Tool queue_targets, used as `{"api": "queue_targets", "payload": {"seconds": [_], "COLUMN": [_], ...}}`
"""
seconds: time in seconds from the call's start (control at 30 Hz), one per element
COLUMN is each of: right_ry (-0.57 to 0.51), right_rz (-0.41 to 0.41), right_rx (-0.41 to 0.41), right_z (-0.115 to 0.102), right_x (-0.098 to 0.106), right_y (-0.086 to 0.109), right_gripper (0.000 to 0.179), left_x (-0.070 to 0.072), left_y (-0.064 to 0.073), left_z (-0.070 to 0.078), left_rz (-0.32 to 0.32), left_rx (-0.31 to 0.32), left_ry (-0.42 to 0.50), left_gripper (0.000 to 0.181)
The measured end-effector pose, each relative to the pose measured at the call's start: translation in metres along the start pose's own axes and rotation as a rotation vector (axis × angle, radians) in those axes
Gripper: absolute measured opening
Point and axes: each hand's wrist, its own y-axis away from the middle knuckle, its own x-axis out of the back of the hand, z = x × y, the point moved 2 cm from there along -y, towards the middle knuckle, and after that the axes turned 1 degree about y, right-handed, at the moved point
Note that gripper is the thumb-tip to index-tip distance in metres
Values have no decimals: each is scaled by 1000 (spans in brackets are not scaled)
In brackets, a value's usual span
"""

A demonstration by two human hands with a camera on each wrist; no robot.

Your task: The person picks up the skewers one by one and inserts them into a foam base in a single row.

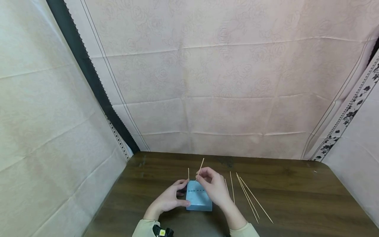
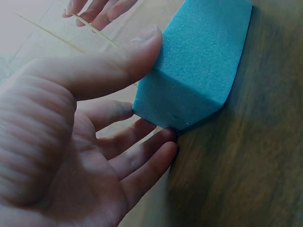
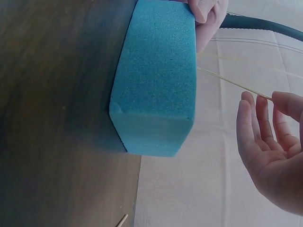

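A light-blue foam block (image 1: 199, 200) rests on the table, with a row of small dark dots across its upper face. My left hand (image 1: 169, 198) grips its left side, the thumb (image 2: 137, 54) against one edge and the fingers at another. A thin wooden stick (image 1: 188, 173) stands upright at the block's far left corner. Over the block's far edge, my right hand (image 1: 215, 186) pinches another wooden stick (image 3: 234, 84) between thumb and fingertips. This stick leans slightly, its lower end at the block; whether it has entered the foam I cannot tell.
Several loose wooden sticks (image 1: 251, 200) lie on the brown wooden table (image 1: 299, 194) to the right of my right hand. Pale patterned cloth (image 1: 225, 82) hangs behind the table and along both sides. A black device (image 1: 162, 231) is strapped at my left wrist.
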Motion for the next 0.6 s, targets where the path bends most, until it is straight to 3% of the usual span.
{"api": "queue_targets", "payload": {"seconds": [0.6], "right_ry": [23], "right_rz": [-41], "right_rx": [19], "right_z": [0], "right_x": [-6], "right_y": [0], "right_gripper": [6], "left_x": [-1], "left_y": [1], "left_z": [1], "left_rz": [2], "left_rx": [10], "left_ry": [17], "left_gripper": [92]}}
